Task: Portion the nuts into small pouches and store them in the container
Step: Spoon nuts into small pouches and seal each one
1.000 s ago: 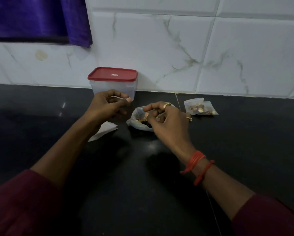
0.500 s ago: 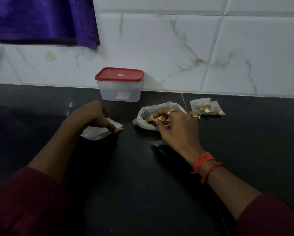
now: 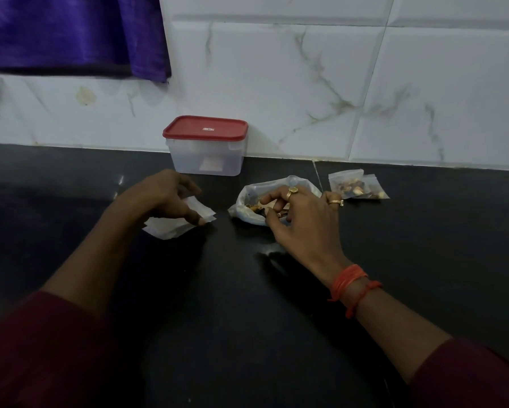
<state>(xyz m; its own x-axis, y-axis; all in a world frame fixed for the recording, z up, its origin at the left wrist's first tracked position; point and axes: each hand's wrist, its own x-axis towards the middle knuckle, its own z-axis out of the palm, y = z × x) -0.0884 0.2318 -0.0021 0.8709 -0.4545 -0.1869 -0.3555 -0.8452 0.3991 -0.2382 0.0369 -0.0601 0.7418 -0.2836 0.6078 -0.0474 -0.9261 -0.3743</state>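
Loose nuts (image 3: 254, 207) lie in an open bag (image 3: 300, 184) on the black countertop (image 3: 232, 304), just in front and to the right of the container (image 3: 207, 160). The person's right hand (image 3: 303, 219) reaches into the bag's mouth with fingers and thumb curled down among the nuts; whether any are pinched between them cannot be told. Gold rings (image 3: 292, 190) show on two fingers, and orange threads (image 3: 349, 282) circle the wrist.

In front of the container and slightly to its left, the left hand (image 3: 161, 192) curls over a small stack of empty pouches (image 3: 170, 229), gripping the top one, with a corner poking out between the fingers and a fingertip pressed to the plastic.

Further right of the container, beyond the bag, two filled pouches (image 3: 354, 187) lie overlapping on the counter, apart from both hands.

The container, clear plastic with its red lid (image 3: 205, 128) on, stands upright against the marbled tiled wall (image 3: 306, 69). A pale slip shows through its front wall. A purple cloth (image 3: 70, 30) hangs above and to the left of the container. Dark red sleeves (image 3: 41, 348) cover both forearms nearest the camera.
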